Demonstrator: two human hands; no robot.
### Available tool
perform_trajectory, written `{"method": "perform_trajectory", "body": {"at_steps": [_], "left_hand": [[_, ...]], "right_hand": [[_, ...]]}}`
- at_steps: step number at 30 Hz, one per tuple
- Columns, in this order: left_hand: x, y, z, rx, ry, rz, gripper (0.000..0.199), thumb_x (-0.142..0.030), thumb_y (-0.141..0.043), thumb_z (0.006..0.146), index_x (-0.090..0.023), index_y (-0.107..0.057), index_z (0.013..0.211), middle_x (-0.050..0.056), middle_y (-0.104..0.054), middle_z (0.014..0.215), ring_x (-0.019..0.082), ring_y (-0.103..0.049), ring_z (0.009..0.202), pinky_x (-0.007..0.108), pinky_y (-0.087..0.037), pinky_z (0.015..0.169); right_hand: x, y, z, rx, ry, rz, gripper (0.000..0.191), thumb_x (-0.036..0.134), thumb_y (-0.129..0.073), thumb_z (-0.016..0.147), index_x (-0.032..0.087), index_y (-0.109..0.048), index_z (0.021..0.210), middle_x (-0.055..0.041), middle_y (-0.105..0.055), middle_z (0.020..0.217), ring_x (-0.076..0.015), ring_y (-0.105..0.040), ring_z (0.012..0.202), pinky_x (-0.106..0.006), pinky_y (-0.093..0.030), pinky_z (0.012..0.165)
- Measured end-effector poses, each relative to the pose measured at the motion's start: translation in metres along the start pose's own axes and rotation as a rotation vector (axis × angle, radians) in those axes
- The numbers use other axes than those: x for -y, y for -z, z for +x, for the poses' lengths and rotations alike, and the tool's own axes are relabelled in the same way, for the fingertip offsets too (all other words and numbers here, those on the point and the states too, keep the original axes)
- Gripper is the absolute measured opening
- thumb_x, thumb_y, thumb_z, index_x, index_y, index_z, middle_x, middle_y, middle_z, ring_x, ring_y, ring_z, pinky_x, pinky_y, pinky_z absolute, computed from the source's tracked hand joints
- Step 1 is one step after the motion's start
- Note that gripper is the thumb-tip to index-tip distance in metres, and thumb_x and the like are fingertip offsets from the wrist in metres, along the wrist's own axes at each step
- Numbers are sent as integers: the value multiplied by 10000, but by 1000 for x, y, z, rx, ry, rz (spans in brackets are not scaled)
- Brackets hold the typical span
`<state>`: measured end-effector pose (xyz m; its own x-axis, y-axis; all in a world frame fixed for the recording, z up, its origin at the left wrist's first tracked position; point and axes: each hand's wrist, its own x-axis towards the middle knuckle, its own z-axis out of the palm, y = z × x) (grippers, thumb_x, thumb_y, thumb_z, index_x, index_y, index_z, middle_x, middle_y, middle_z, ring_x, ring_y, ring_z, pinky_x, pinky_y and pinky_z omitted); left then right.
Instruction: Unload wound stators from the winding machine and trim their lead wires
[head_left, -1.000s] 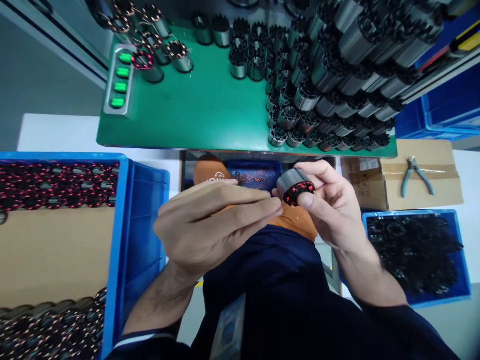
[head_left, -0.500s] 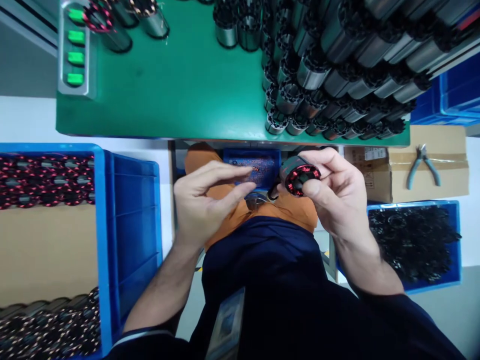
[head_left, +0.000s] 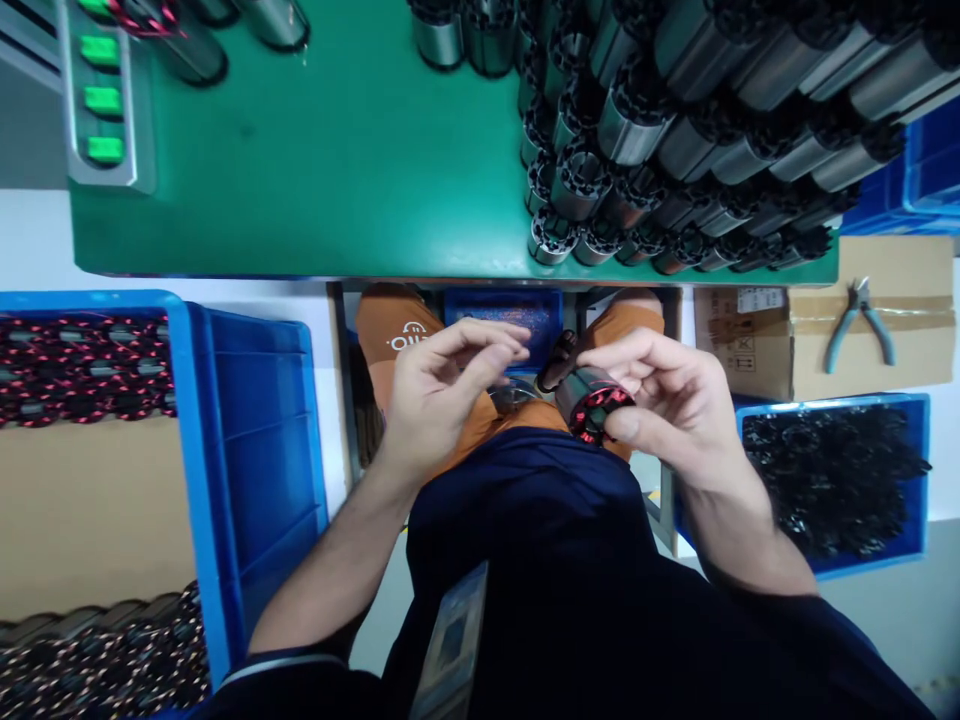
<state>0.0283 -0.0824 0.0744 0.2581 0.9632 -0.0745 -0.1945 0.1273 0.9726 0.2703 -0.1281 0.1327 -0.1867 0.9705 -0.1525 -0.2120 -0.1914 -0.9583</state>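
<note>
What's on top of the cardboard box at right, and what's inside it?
Pliers with spread handles lie on the cardboard box, across its tape. The closed top hides any contents.

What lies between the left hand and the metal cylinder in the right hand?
Only open air: in the head view, nothing bridges the gap from the left hand to the metal cylinder; a foot and orange trousers show behind it.

A smooth green worktop (head_left: 337, 180) carries a silver holder (head_left: 135, 125) fitted with green blocks (head_left: 103, 100). Just right of the holder stands a pink-wound metal cylinder (head_left: 196, 58); a bare-sided cylinder (head_left: 277, 22) stands farther right of it. Well to the holder's right come two dark-topped cylinders (head_left: 440, 40), and beyond them many metal cylinders (head_left: 694, 145) crowd together.
</note>
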Motion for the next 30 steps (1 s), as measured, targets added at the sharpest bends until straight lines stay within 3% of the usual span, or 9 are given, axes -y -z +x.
{"method": "perform_trajectory", "body": {"at_steps": [4, 7, 12, 16, 19, 21, 23, 25, 30], "left_hand": [[-28, 1, 0, 200, -145, 65, 61, -338, -1000, 1064, -327, -974, 1118, 38, -926, 1188, 197, -893, 1111, 291, -719, 937], [-40, -1, 0, 227, -178, 130, 63, -281, -1006, 1046, -313, -959, 1074, 26, -925, 1175, 194, -883, 1093, 311, -709, 975], [-23, 0, -2, 261, -98, 196, 119, -314, -845, 1155, -246, -861, 1058, 62, -890, 1293, 218, -849, 1200, 332, -682, 973], [-2, 9, -6, 139, -59, 225, 173, -366, -801, 1188, -237, -790, 1074, 60, -885, 1253, 207, -854, 1176, 344, -684, 969], [-11, 11, -12, 30, -240, 300, 305, -437, -942, 1101, -279, -741, 1267, 43, -855, 1382, 241, -833, 1328, 452, -681, 1175], [-26, 6, -15, 64, -371, 386, 560, -480, -1053, 1002, -321, -700, 1406, 41, -823, 1512, 288, -791, 1466, 550, -639, 1315], [-40, -2, -18, 153, -434, 488, 644, -515, -1063, 993, -337, -692, 1488, 50, -829, 1549, 314, -794, 1491, 610, -619, 1373], [-44, -11, -20, 193, -464, 555, 619, -529, -1010, 1049, -343, -693, 1547, 50, -847, 1537, 313, -835, 1438, 603, -665, 1339], [-30, -21, -26, 60, -480, 588, 713, -502, -978, 1086, -432, -613, 1695, 21, -825, 1591, 305, -873, 1373, 514, -771, 1169]], "right_hand": [[1, -3, 1, -10, -10, -68, 468, 170, -1140, 811, 272, -934, 1219, 5, -883, 950, -104, -804, 748, -154, -651, 698], [-2, -7, 4, -42, 22, -109, 504, 166, -1169, 764, 260, -912, 1187, 19, -870, 931, -99, -790, 740, -158, -664, 707], [-5, -3, 2, -51, 13, -120, 513, 244, -1132, 847, 263, -840, 1269, 5, -869, 971, -135, -824, 788, -203, -686, 724], [-3, 2, 0, -60, -36, -25, 570, 495, -1065, 953, 295, -758, 1389, 11, -857, 962, -164, -821, 737, -270, -710, 708], [1, 0, 3, -124, -67, -97, 673, 584, -1081, 914, 314, -731, 1421, 31, -808, 908, -157, -761, 682, -276, -670, 641], [4, -4, 7, -135, -68, -133, 723, 575, -1112, 869, 322, -724, 1423, 42, -787, 892, -155, -750, 691, -272, -653, 630], [5, -9, 10, -125, -74, -131, 757, 547, -1138, 834, 331, -716, 1424, 47, -785, 901, -160, -763, 718, -276, -667, 654], [6, -14, 12, -118, -85, -111, 781, 517, -1158, 805, 338, -708, 1418, 49, -786, 913, -168, -776, 738, -285, -690, 682], [4, -20, 11, -105, -83, -69, 765, 434, -1160, 811, 340, -715, 1426, 41, -800, 951, -164, -791, 768, -274, -701, 711]]}}
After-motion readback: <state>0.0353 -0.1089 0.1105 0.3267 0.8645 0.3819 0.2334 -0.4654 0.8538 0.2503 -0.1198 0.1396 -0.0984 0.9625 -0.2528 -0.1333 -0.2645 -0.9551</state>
